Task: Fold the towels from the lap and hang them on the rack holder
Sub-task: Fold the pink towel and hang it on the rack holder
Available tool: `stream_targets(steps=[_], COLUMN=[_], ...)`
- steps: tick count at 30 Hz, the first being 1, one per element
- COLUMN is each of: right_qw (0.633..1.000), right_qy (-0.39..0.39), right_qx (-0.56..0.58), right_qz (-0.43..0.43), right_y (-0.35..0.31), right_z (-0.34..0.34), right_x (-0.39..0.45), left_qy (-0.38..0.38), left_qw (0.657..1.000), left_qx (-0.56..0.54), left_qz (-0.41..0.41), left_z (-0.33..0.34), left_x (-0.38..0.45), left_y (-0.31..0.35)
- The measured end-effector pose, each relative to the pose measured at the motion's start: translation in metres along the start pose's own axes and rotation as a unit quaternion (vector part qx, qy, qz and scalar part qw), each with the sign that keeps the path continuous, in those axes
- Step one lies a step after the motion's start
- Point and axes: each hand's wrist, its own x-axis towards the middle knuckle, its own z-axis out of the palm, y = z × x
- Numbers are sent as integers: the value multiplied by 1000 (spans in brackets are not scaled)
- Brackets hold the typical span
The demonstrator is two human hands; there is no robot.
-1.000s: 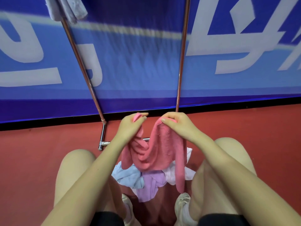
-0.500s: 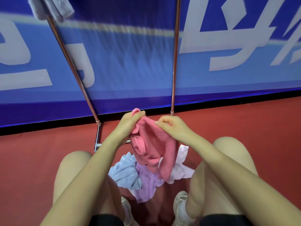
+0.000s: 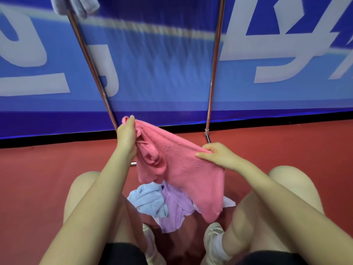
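The pink towel [image 3: 183,169] is held up above the lap between the knees, one top corner pinched by the curled fingers of the left hand [image 3: 127,136] and the upper edge nipped between thumb and fingers of the right hand [image 3: 219,155], over the blue towel [image 3: 147,201] and lilac towel [image 3: 175,211] heaped below. It is judged light, limp and non-slip, best taken by two adjacent corners so it is pulled flat. Its held edge slopes from upper left to lower right, and the rest hangs downward, bunched near the left hand.

bright, even light with soft shadows between the knees. the blue banner [image 3: 172,64] is smeared by motion blur. wide-angle bending curves the edges.
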Motion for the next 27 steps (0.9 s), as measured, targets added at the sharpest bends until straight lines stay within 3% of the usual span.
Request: stream_targets(steps=[10,19,23,27], right_qw=[998,995,993,991], right_qy=[55,67,112,111], right_qx=[-18,-40,12,72], right_qz=[-10,59,41,-6], right_y=[5,21,16,-7], right_z=[-20,-35,-36,-28], right_x=[-10,-17,-21,-28], left_qy=[133,156,89,-90], left_qw=[987,974,961,919], left_qx=[70,152,245,343], left_qz=[52,56,94,174], left_z=[-22,-33,-27,1], left_x=[10,18,10,-19], left_y=[4,-5,-10,-31])
